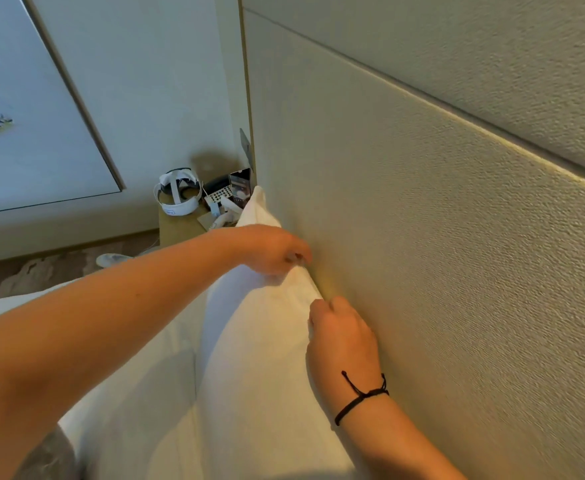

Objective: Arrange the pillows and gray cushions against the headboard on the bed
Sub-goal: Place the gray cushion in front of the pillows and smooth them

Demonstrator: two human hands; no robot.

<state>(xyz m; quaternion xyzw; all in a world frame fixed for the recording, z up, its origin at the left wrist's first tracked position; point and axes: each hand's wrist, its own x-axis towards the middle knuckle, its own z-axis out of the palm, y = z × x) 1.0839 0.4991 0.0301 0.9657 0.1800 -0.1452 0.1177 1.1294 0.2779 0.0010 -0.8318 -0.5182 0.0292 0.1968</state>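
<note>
Both hands held the top edge of the white pillow [260, 341] in the middle of the frame. The left hand [270, 249] pinched the edge higher up, and the right hand [341, 341], lower down, had its fingers curled on the same edge. The pillow stood on its side, pressed against the headboard [422, 237], likely so it would stay up and sit flat. Its long side ran along the headboard, with one corner pointing up toward the bench [180, 225] at upper left.
</note>
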